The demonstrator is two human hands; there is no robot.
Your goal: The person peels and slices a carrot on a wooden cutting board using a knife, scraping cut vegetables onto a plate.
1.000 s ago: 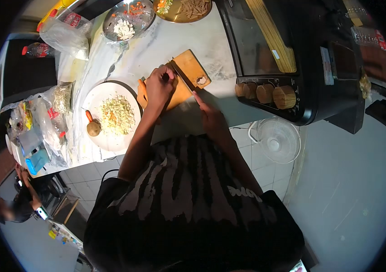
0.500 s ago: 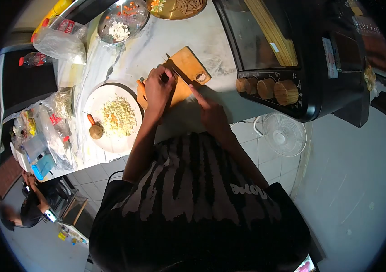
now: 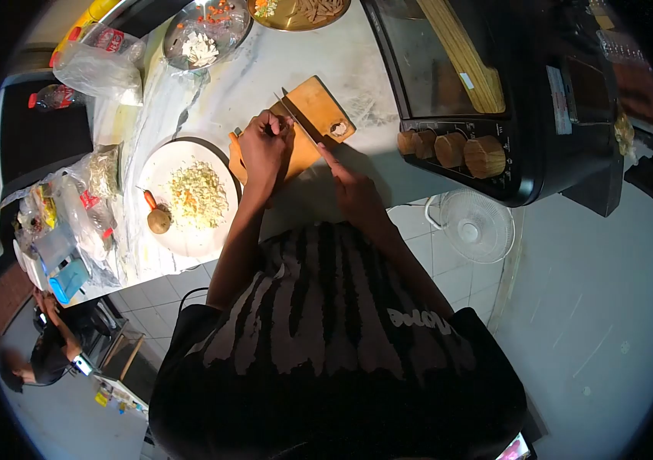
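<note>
My right hand grips a knife, index finger stretched along it, with the blade slanting up and left over the wooden cutting board. Close beside the blade, my left hand is closed, its fingers curled together; what they hold, if anything, is hidden. A small pale round piece lies at the board's right end. Left of the board, a white plate carries a heap of finely chopped pale vegetables, a round brown item and a small orange-red pointed one.
Behind stand a metal tray with white and orange pieces and a gold-coloured tray. A black oven borders the right. Plastic bags and a blue container line the left. A white fan and another person are beyond the counter.
The view has shifted slightly. My left hand's fingers have moved a little beside the blade; the knife stays in my right hand over the board.
</note>
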